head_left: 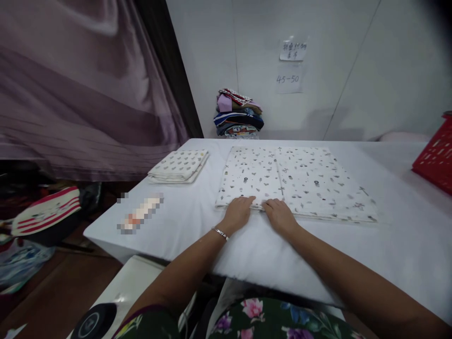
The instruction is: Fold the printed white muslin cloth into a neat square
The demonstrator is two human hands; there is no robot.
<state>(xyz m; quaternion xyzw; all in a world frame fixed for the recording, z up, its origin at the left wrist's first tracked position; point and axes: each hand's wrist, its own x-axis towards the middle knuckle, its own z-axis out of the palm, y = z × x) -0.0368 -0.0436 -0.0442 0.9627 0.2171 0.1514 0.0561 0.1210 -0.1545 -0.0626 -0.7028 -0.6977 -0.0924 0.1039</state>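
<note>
A white cloth (310, 181) with small grey and dark prints lies spread in a folded layer on the table. Its left part is doubled over, with an edge running front to back near the middle. At the near edge, my left hand (239, 213) has its fingers closed on the cloth, thumb side toward the middle. Close beside it, my right hand (280, 216) grips the same edge with curled fingers. The fingertips of both are partly hidden.
A folded white cloth (180, 165) with grey prints lies on the left of the white-covered table (190, 214), behind a blurred-out object (141, 214). Folded fabrics (238, 115) are piled at the wall. A red basket (436, 157) stands at the right edge.
</note>
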